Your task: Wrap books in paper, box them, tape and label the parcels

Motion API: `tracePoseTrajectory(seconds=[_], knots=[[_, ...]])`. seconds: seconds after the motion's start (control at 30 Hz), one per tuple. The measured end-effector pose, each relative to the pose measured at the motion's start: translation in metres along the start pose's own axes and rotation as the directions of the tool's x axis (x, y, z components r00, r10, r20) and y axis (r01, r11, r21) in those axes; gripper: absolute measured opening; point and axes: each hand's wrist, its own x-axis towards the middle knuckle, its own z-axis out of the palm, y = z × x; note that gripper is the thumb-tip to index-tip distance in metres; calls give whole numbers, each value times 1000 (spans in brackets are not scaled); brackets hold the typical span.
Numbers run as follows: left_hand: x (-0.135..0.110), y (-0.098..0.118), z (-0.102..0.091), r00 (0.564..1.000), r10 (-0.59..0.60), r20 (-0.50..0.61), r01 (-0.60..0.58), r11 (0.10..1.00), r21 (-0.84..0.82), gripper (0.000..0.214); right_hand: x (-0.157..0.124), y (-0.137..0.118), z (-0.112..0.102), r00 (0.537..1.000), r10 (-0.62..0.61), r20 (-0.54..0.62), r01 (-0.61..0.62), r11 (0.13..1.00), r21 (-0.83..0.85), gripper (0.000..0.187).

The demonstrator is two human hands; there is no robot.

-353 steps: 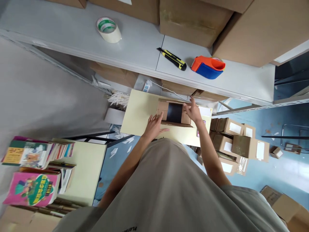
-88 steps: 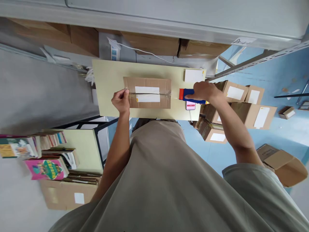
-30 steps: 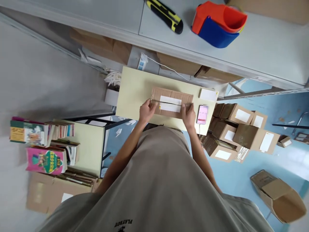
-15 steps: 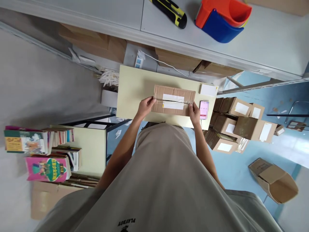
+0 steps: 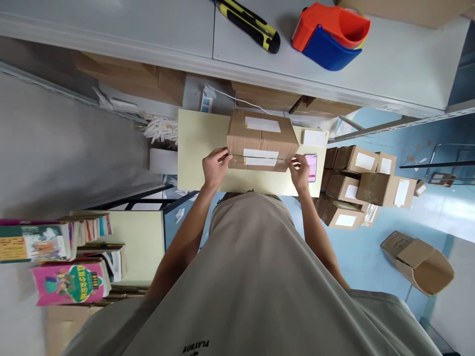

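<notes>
A taped cardboard box [image 5: 261, 134] rests on the cream table [image 5: 198, 129] in front of me, tilted so that two faces show, each with a white label. A seam crosses the label of the nearer face. My left hand [image 5: 215, 167] pinches the box at the left end of that seam. At the right end, my right hand [image 5: 299, 170] does the same, fingertips closed at the edge. Just beyond my right hand lies a phone [image 5: 311, 169] with a pink screen, partly covered by the fingers. A small white box [image 5: 314, 137] sits above the phone.
A grey shelf [image 5: 148, 29] over the table carries a box cutter [image 5: 249, 24] and an orange and blue tape dispenser [image 5: 330, 37]. Labelled cartons [image 5: 345, 190] are stacked at the right, near an open carton [image 5: 419, 262] on the floor. Books [image 5: 70, 284] lie at left.
The box has turned in my hands: a second labelled face now shows above the seamed one. Both hands have stayed at its ends, and the view has shifted slightly.
</notes>
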Motion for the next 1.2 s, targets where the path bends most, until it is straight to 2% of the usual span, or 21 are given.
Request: tracePoseTrajectory(seconds=[0.1, 0.17, 0.23, 0.37, 0.47, 0.57, 0.67, 0.8, 0.97, 1.07, 1.2], knots=[[-7, -23, 1, 989, -149, 17, 148, 988, 36, 22, -13, 9, 17, 994, 87, 65, -88, 996, 7, 24], [-12, -38, 3, 963, -266, 41, 262, 961, 86, 24, -22, 16, 29, 983, 153, 106, -155, 988, 6, 20], [-17, -48, 6, 942, -329, 60, 320, 939, 122, 30, -29, 23, 39, 968, 212, 135, -215, 977, 1, 16], [-20, -57, 5, 938, -337, 77, 321, 932, 169, 32, -35, 33, 46, 951, 264, 163, -268, 963, 2, 12], [-14, -50, -1, 955, -296, -12, 293, 936, 198, 30, -31, 39, 40, 953, 234, 193, -246, 968, 45, 18], [-7, -28, -5, 961, -206, -183, 234, 961, 150, 30, -26, 47, 28, 965, 209, 155, -224, 971, 85, 27], [-7, 7, 0, 968, -87, -235, 115, 988, 105, 28, -21, 56, 17, 971, 215, 104, -226, 968, 106, 35], [-15, 61, 23, 986, 78, -146, -72, 996, 46, 27, -16, 65, 10, 971, 225, 86, -236, 959, 158, 40], [-28, 118, 62, 981, 183, -62, -185, 982, -28, 27, -4, 75, 3, 965, 240, 101, -257, 944, 206, 41], [-33, 142, 84, 978, 211, 0, -210, 976, -60, 25, 7, 84, -6, 966, 237, 103, -254, 942, 219, 40], [-36, 162, 111, 975, 211, 67, -204, 974, -103, 25, 26, 104, -23, 969, 232, 87, -245, 945, 216, 42]])
